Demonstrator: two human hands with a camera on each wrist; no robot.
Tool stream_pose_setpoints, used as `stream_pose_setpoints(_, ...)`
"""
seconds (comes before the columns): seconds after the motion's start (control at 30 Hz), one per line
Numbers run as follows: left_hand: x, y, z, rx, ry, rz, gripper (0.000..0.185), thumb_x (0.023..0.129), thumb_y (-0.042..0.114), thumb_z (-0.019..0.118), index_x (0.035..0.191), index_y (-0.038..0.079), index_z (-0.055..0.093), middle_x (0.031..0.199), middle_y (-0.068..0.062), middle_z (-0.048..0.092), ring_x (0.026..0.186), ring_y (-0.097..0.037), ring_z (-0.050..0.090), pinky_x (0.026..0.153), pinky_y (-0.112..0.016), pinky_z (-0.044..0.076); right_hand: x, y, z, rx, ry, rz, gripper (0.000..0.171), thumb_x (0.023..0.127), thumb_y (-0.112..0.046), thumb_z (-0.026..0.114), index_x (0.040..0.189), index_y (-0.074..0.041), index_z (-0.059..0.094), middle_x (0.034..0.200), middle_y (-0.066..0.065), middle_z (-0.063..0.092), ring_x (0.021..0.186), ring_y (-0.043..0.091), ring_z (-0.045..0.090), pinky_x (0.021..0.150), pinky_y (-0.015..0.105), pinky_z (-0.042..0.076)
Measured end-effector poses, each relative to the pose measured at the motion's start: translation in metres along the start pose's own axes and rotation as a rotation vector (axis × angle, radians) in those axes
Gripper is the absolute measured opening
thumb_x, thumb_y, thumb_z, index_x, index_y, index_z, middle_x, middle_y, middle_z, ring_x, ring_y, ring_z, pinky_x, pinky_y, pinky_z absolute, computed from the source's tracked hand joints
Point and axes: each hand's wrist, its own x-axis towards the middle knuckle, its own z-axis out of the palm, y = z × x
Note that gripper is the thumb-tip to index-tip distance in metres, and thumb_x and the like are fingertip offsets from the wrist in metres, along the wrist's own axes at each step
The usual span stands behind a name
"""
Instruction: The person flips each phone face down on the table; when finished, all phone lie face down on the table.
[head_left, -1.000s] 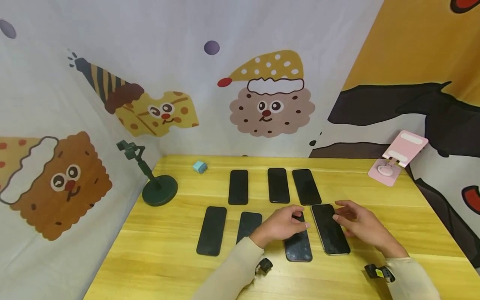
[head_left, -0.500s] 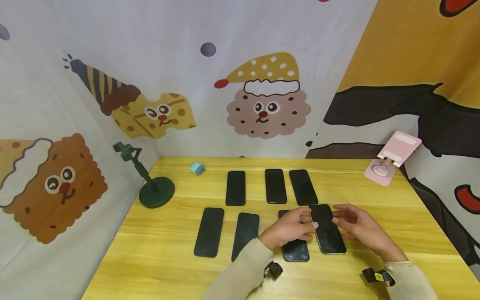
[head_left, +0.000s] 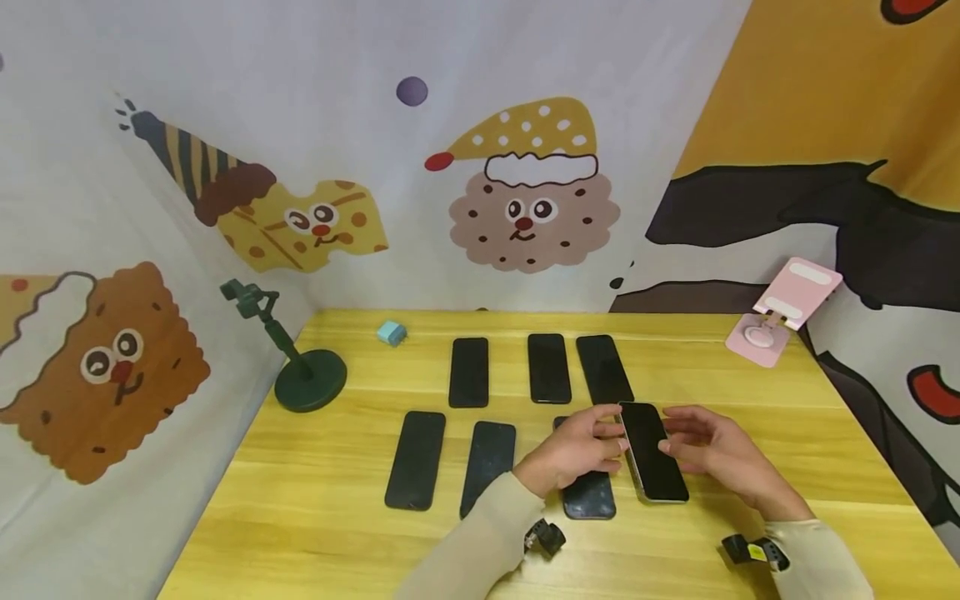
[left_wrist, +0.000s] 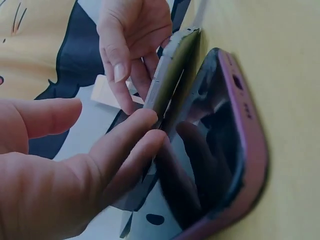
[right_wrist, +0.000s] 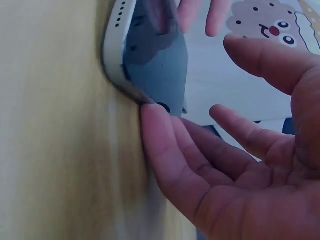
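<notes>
Phone, silver-edged, lower right of the frame's centre, left edge seemingly tipped off the table, flanked by our left hand and our right hand, fingers extended and unclenched against its sides, presumably so we steady it without clamping

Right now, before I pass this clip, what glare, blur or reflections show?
Head: fairly sharp, with slight glare on the table. Left wrist: dim, bluish, the left fingers apparently mirrored in the pink phone. Right wrist: soft, the white phone and table blurred; motion or focus, I can't tell.
</notes>
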Motion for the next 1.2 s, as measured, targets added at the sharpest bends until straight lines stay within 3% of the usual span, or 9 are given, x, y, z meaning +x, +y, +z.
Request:
stream_pose_setpoints(0.33, 0.003, -0.006, 0.005, -0.116, 0.085, 0.016, 0.073, 0.097, -0.011, 0.067, 0.163, 0.002, 0.037, 0.137, -0.016, 0.054, 0.108, -0.034, 0.074, 0.098, -0.05, 0.061, -0.001, -0.012, 0.012, -0.186, 0.029, -0.024, 0.08, 0.091, -0.041, 0.085, 0.153, -0.003, 0.051, 0.138, 0.025, 0.065, 0.119, 0.035, 0.066, 0.077, 0.033, 0.064)
stream_pose_setpoints(0.47, 0.008, -0.009, 0.008, -0.135, 0.059, 0.044, 0.063, 0.098, -0.013, 0.064, 0.157, 0.0, 0.046, 0.132, -0.018, 0.058, 0.108, -0.031, 0.074, 0.099, -0.047, 0.061, -0.002, -0.015, 0.014, -0.224, 0.034, -0.043, 0.077, 0.09, -0.042, 0.085, 0.149, -0.003, 0.054, 0.135, 0.023, 0.066, 0.118, 0.034, 0.066, 0.08, 0.033, 0.063)
stream_pose_setpoints(0.7, 0.012, -0.015, 0.016, -0.182, 0.026, 0.069, 0.052, 0.099, -0.012, 0.06, 0.149, 0.001, 0.058, 0.136, -0.022, 0.062, 0.118, -0.035, 0.071, 0.103, -0.049, 0.058, -0.008, -0.022, 0.017, -0.341, 0.047, -0.115, 0.074, 0.092, -0.05, 0.081, 0.146, -0.004, 0.059, 0.137, 0.019, 0.068, 0.118, 0.035, 0.068, 0.088, 0.042, 0.06)
stream_pose_setpoints(0.87, 0.01, -0.018, 0.018, -0.237, 0.032, 0.071, 0.054, 0.097, -0.014, 0.062, 0.147, 0.005, 0.056, 0.134, -0.021, 0.06, 0.11, -0.036, 0.074, 0.097, -0.049, 0.061, -0.01, -0.026, 0.021, -0.234, 0.003, -0.105, 0.072, 0.095, -0.045, 0.08, 0.153, -0.012, 0.054, 0.138, 0.023, 0.067, 0.117, 0.033, 0.069, 0.076, 0.035, 0.062)
stream_pose_setpoints(1.0, 0.011, -0.019, 0.022, -0.27, 0.039, 0.066, 0.052, 0.097, -0.015, 0.063, 0.141, 0.01, 0.055, 0.13, -0.019, 0.061, 0.104, -0.039, 0.075, 0.091, -0.048, 0.064, -0.012, -0.028, 0.025, -0.117, -0.037, -0.093, 0.073, 0.097, -0.038, 0.079, 0.16, -0.017, 0.047, 0.142, 0.029, 0.063, 0.118, 0.035, 0.071, 0.07, 0.036, 0.065)
stream_pose_setpoints(1.2, 0.013, -0.018, 0.025, -0.279, 0.043, 0.059, 0.048, 0.097, -0.017, 0.061, 0.136, 0.01, 0.058, 0.124, -0.016, 0.065, 0.107, -0.038, 0.074, 0.09, -0.049, 0.064, -0.015, -0.031, 0.023, -0.137, -0.027, -0.126, 0.068, 0.101, -0.029, 0.075, 0.16, -0.011, 0.047, 0.147, 0.029, 0.06, 0.121, 0.038, 0.07, 0.071, 0.032, 0.064)
